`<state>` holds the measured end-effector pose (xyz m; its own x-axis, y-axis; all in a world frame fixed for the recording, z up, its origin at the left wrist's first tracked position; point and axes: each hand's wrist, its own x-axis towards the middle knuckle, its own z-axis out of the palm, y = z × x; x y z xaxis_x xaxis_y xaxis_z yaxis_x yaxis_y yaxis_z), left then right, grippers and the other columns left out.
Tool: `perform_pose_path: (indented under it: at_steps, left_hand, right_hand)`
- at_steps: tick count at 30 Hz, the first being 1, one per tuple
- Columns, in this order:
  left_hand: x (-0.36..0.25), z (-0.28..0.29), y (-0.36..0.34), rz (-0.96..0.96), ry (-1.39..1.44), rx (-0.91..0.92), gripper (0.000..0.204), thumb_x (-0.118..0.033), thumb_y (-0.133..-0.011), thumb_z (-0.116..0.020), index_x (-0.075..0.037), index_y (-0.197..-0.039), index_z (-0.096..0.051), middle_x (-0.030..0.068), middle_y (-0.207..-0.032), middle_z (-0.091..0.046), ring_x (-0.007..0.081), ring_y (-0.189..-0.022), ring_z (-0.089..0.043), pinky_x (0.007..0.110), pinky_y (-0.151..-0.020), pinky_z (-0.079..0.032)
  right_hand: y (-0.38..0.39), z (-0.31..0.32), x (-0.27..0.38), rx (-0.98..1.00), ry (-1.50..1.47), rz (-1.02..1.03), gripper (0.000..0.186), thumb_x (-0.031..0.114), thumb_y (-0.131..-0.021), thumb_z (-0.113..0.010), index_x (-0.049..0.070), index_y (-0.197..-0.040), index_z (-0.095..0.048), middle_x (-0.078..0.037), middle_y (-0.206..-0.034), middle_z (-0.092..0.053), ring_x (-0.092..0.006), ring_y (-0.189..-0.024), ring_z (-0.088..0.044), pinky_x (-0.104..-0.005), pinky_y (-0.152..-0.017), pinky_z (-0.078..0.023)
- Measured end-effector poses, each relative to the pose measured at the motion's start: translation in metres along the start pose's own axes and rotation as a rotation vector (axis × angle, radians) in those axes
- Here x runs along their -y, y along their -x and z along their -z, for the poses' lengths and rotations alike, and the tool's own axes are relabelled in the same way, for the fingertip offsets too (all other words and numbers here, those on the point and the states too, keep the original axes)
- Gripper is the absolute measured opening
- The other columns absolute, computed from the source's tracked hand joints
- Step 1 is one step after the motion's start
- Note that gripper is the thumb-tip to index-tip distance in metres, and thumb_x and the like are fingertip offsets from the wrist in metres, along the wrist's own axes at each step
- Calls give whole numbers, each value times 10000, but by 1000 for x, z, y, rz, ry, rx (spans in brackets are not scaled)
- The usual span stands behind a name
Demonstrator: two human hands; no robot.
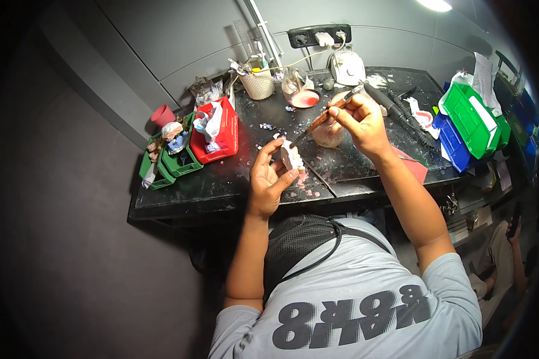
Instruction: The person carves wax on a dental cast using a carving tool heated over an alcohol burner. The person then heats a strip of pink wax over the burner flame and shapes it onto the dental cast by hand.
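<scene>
Head view, left to right: the left hand grasps a white dental cast over the black bench, and should hold it steady; the right hand pinches a brown-handled tool pen-fashion, tip by the cast's upper edge, contact unclear; light, short strokes suit best.

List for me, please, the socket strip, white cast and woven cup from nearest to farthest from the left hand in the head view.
1. White cast: held in the left hand.
2. Woven cup: ahead of it.
3. Socket strip: farther ahead, rightward, on the wall.
</scene>
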<state>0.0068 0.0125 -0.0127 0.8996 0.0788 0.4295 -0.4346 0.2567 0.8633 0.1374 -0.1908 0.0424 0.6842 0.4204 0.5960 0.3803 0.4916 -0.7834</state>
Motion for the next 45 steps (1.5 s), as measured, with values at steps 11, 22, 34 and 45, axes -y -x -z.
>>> perform_pose_path:
  at_steps: [11,22,34,45]
  left_hand:
    - [-1,-1,0,8,-3,-14,639,81,-824,-654,44,-1404,-387,140,-1307,-473,278,-1204,-543,380,-929,-534]
    - [-3,-3,-1,29,6,-42,642,93,-823,-645,39,-1410,-389,152,-1240,-537,219,-1136,-560,367,-945,-526]
    - [-2,-2,0,44,2,-50,650,107,-822,-631,38,-1418,-380,172,-1232,-559,212,-1112,-580,360,-948,-523]
    - [-4,-4,-1,39,2,-50,640,100,-826,-640,41,-1411,-388,159,-1218,-571,198,-1100,-589,347,-957,-509]
  right_hand:
    - [3,-1,2,44,2,39,167,51,-925,-657,-52,-1043,-601,-99,-920,-665,-114,-748,-650,-226,-620,-538]
    - [4,-1,0,26,2,40,164,38,-919,-661,-52,-1041,-599,-88,-921,-658,-106,-737,-640,-221,-628,-532]
    - [4,-1,-2,41,3,51,143,9,-919,-646,-49,-1040,-597,-88,-955,-651,-106,-773,-642,-223,-647,-534]
    - [5,0,-1,56,-16,57,143,9,-918,-646,-48,-1041,-600,-88,-969,-651,-113,-792,-647,-224,-644,-539]
